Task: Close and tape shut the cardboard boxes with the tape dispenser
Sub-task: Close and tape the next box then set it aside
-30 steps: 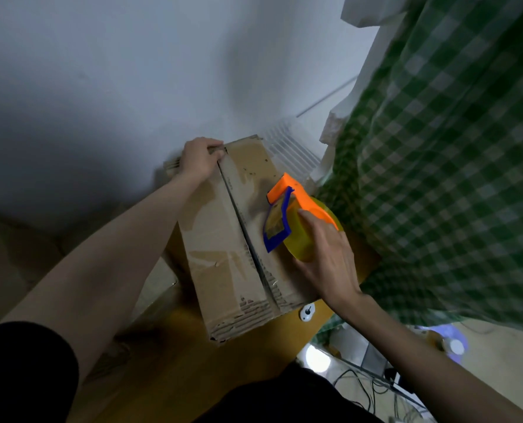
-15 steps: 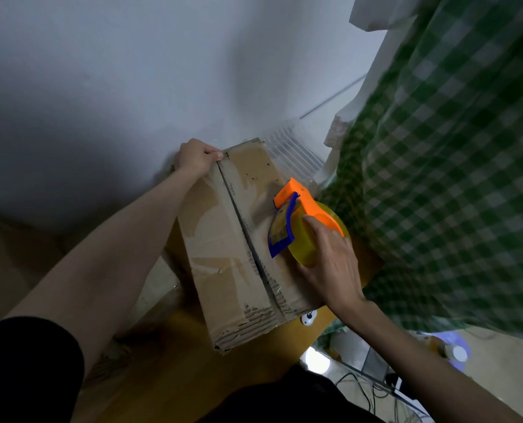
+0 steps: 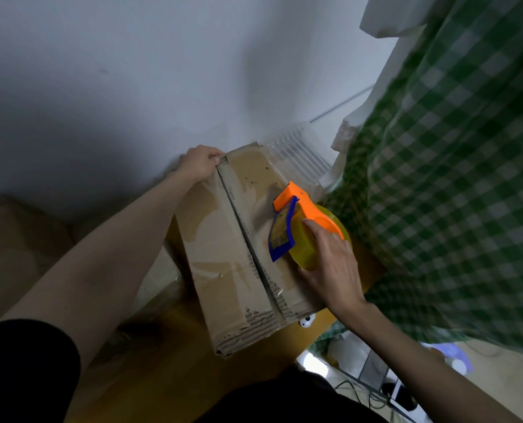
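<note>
The cardboard box point(image 3: 242, 251) lies on a wooden surface point(image 3: 168, 355) against the wall, its two top flaps folded down so that a seam point(image 3: 248, 239) runs from the far end to the near end. That seam shows no fresh strip across it, and the flaps' edges look torn and ragged at the near end. The left hand point(image 3: 200, 162) grips the far end of the box, fingers curled over the edge where the flaps meet. The right hand point(image 3: 330, 264) is wrapped round the tape dispenser point(image 3: 304, 227), an orange and blue frame on a yellow roll, which rests on the right flap, just beside the seam and not over it. If the tape is laid from there, it would likely catch one flap only and leave the box unsealed. The ragged cardboard may also hold tape poorly. A green checked cloth point(image 3: 452, 193) hangs just right of the dispenser and could snag on sticky tape.
</note>
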Demonstrator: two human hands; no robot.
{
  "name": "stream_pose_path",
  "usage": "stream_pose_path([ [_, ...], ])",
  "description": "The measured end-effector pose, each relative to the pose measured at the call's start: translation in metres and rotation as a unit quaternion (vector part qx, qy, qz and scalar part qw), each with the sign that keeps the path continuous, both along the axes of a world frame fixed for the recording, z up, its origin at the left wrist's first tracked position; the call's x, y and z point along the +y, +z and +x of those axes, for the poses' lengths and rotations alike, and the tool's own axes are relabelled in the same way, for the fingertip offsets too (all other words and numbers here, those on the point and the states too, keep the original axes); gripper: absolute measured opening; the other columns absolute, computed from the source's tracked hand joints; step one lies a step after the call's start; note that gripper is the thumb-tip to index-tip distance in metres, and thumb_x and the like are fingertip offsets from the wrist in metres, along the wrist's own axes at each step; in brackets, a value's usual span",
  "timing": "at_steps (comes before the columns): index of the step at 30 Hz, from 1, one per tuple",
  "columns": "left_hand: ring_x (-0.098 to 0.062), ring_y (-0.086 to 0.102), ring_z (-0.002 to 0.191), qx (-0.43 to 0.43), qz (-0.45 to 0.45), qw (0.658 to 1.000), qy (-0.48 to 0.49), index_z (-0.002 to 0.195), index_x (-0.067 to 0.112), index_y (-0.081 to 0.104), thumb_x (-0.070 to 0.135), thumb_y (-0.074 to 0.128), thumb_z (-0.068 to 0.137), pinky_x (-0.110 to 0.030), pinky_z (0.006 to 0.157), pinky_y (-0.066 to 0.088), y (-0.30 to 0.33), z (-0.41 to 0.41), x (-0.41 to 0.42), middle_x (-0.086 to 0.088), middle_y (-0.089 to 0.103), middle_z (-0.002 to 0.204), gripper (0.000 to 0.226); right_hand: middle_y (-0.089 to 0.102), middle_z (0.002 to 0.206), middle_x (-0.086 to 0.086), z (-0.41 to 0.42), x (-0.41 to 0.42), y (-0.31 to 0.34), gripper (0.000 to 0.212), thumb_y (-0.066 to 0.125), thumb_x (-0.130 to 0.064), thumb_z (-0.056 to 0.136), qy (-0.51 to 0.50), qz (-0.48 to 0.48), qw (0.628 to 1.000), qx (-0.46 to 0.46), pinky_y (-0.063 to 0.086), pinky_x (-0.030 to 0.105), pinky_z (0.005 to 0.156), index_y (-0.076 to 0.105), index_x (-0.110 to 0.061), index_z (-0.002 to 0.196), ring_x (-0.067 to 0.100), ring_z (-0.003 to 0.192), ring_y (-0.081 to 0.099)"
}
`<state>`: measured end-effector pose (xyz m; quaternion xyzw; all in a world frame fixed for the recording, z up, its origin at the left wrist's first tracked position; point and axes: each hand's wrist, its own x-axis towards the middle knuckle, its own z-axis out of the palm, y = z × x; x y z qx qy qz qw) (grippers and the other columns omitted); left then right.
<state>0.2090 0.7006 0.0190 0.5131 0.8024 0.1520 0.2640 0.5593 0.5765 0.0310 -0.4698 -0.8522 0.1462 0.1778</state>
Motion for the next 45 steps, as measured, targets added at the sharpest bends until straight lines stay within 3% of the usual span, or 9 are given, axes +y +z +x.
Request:
stream_pose_path([
  [4, -0.032, 0.053, 0.13, 0.075, 0.06, 0.994, 0.045, 0.137, 0.023, 0.062, 0.026, 0.048, 0.106, -0.04, 0.112, 0.04, 0.001, 0.021, -0.011, -0.008, 0.059, 0.142, 0.034, 0.06, 0.129, 0.006, 0.003, 0.001, 0.0, 0.091, 0.085, -0.032, 0.076, 0.004, -0.006, 1.0, 0.001, 0.046, 0.043, 0.091, 0.03, -0.025, 0.148, 0.026, 0.109, 0.055],
  [8, -0.023, 0.007, 0.156, 0.183, 0.061, 0.98, -0.054, 0.161, 0.017, 0.016, 0.03, 0.04, 0.107, -0.043, 0.127, 0.009, -0.003, 0.059, -0.056, -0.005, 0.005, 0.169, 0.06, 0.058, 0.135, 0.008, 0.005, 0.002, 0.001, 0.093, 0.087, -0.029, 0.074, 0.003, -0.013, 1.0, 0.006, 0.047, 0.046, 0.094, 0.03, -0.025, 0.147, 0.029, 0.116, 0.054],
  [11, -0.018, -0.009, 0.155, 0.193, 0.02, 0.976, -0.103, 0.161, 0.018, 0.003, 0.042, 0.037, 0.106, -0.042, 0.127, 0.0, -0.008, 0.084, -0.097, -0.003, -0.01, 0.168, 0.069, 0.058, 0.136, 0.009, 0.005, 0.002, 0.001, 0.092, 0.088, -0.027, 0.072, 0.003, -0.01, 1.0, 0.014, 0.047, 0.048, 0.096, 0.034, -0.022, 0.147, 0.031, 0.12, 0.055],
  [14, -0.015, -0.011, 0.154, 0.165, -0.023, 0.978, -0.128, 0.161, 0.019, 0.0, 0.052, 0.037, 0.104, -0.041, 0.127, -0.001, -0.005, 0.106, -0.136, 0.0, -0.011, 0.167, 0.075, 0.055, 0.141, 0.008, 0.005, 0.004, 0.001, 0.092, 0.088, -0.028, 0.073, 0.008, -0.01, 1.0, 0.017, 0.046, 0.049, 0.098, 0.034, -0.022, 0.147, 0.032, 0.125, 0.053],
  [19, -0.017, -0.012, 0.154, 0.2, -0.056, 0.96, -0.185, 0.161, 0.016, -0.004, 0.063, 0.031, 0.101, -0.041, 0.127, -0.001, -0.002, 0.139, -0.188, -0.002, -0.013, 0.167, 0.083, 0.053, 0.144, 0.006, 0.007, 0.005, 0.0, 0.09, 0.086, -0.029, 0.076, 0.012, -0.003, 1.0, 0.017, 0.047, 0.048, 0.097, 0.032, -0.022, 0.149, 0.03, 0.124, 0.053],
  [30, -0.018, -0.02, 0.153, 0.202, -0.048, 0.96, -0.19, 0.159, 0.022, -0.013, 0.062, 0.015, 0.104, -0.044, 0.127, -0.004, -0.002, 0.167, -0.222, 0.001, -0.021, 0.165, 0.074, 0.052, 0.145, 0.006, 0.009, 0.002, 0.003, 0.09, 0.086, -0.026, 0.075, 0.022, 0.001, 0.999, 0.03, 0.044, 0.046, 0.1, 0.035, -0.018, 0.149, 0.03, 0.122, 0.054],
  [35, -0.016, -0.028, 0.15, 0.202, -0.038, 0.948, -0.243, 0.157, 0.019, -0.021, 0.075, 0.011, 0.097, -0.036, 0.124, -0.012, -0.01, 0.209, -0.255, -0.002, -0.033, 0.162, 0.088, 0.052, 0.146, 0.006, 0.01, 0.004, 0.002, 0.09, 0.085, -0.027, 0.076, 0.024, -0.003, 0.999, 0.033, 0.042, 0.045, 0.101, 0.034, -0.019, 0.15, 0.03, 0.124, 0.053],
  [40, -0.023, -0.019, 0.154, 0.282, 0.011, 0.925, -0.253, 0.159, 0.009, -0.014, 0.069, 0.014, 0.101, -0.042, 0.127, -0.002, -0.025, 0.214, -0.261, -0.011, -0.024, 0.165, 0.088, 0.049, 0.149, 0.007, 0.014, 0.005, 0.003, 0.088, 0.084, -0.023, 0.076, 0.028, -0.028, 0.997, 0.062, 0.041, 0.048, 0.108, 0.036, -0.017, 0.149, 0.029, 0.131, 0.049],
  [45, -0.024, -0.013, 0.155, 0.307, 0.034, 0.903, -0.298, 0.16, 0.01, -0.008, 0.054, 0.021, 0.106, -0.044, 0.127, 0.006, -0.029, 0.218, -0.264, -0.01, -0.016, 0.168, 0.076, 0.052, 0.146, 0.005, 0.029, 0.009, 0.005, 0.082, 0.079, -0.023, 0.078, 0.036, -0.039, 0.991, 0.124, 0.045, 0.049, 0.103, 0.037, -0.02, 0.148, 0.025, 0.13, 0.052],
])
